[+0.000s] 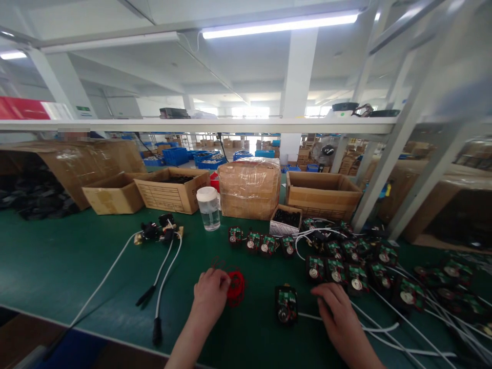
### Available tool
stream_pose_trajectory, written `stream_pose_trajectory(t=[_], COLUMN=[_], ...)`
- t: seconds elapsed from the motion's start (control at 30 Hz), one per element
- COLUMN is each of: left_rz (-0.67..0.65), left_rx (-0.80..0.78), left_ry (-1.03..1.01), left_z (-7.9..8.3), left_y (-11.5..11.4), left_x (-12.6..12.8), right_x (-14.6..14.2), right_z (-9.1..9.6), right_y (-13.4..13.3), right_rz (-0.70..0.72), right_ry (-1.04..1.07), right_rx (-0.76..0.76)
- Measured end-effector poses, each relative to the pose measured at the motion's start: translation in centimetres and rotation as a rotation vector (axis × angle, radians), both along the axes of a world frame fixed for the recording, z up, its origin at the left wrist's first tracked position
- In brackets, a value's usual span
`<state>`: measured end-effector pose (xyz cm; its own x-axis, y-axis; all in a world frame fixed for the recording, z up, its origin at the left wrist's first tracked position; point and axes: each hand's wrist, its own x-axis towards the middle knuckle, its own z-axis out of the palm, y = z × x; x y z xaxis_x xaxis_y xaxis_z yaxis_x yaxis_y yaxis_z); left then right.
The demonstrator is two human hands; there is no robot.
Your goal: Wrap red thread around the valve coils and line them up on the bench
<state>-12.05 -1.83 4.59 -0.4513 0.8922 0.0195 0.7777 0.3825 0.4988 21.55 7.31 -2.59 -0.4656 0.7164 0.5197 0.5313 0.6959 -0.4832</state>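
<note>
My left hand (210, 293) is at the left edge of a small tangle of thin red wire (236, 288) on the green table. Its thumb and fingers are pinched together on the wire, and faint red strands show just beyond the fingertips. My right hand (340, 316) hovers over the white cable of a black housing with a green circuit board (286, 305). The fingers of that hand are loosely curved and apart, with nothing visible between them. The housing lies between my two hands, its board facing up.
Several similar housings (356, 279) with white cables crowd the right side. Units with cables (159, 233) lie at the left. Along the back stand a lidded clear jug (209, 210), a taped carton (249, 188), open cartons (323, 197) and a small box of black parts (285, 220).
</note>
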Motion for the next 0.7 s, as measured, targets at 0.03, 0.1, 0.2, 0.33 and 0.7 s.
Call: stream_pose_trajectory(t=[0.03,0.1,0.2,0.33,0.7], left_rz=[-0.014,-0.042,-0.065,-0.115,-0.146], left_rx=[0.008,0.035,0.082,0.118,0.161], left_ry=[-0.022,-0.056,-0.066,-0.089,-0.273], left_z=[0.6,1.7,2.9,3.7,5.0], left_y=[0.0,0.1,0.6,1.4,1.9], left_x=[-0.2,-0.4,-0.8,-1.2,-1.2], right_x=[-0.1,-0.5,-0.8,-1.0,-9.2], right_z=[0.2,0.6,0.9,1.4,9.6], right_y=[-0.1,-0.5,-0.8,-1.0,-0.3], right_rz=[-0.005,-0.014,-0.018,-0.019,0.197], right_ry=[0.011,0.033,0.044,0.061,0.156], right_rx=[-0.006,-0.02,-0.041,-0.042,-0.268])
